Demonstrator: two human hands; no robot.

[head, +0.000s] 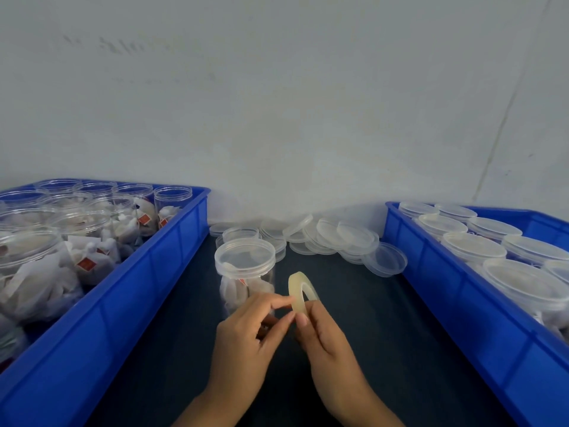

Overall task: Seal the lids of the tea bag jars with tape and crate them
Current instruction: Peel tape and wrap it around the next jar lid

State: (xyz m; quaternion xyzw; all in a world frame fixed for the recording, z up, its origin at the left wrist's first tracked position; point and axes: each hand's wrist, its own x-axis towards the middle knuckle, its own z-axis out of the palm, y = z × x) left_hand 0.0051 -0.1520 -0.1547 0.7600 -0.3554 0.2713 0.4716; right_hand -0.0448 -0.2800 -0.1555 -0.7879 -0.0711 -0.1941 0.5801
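I see two blue crates on the dark table. The left crate holds open jars of tea bags, I think still waiting for lids. The right crate holds jars that already have lids, so it is probably for finished ones. Between them, at the far side, lies a pile of loose lids, kept within reach.

The lidded jar stands upright in the middle, its long axis vertical, just beyond my hands.

My right hand holds the tape roll on its edge, its hole facing right and toward me. My left hand pinches at the roll's rim, probably searching for the tape end.
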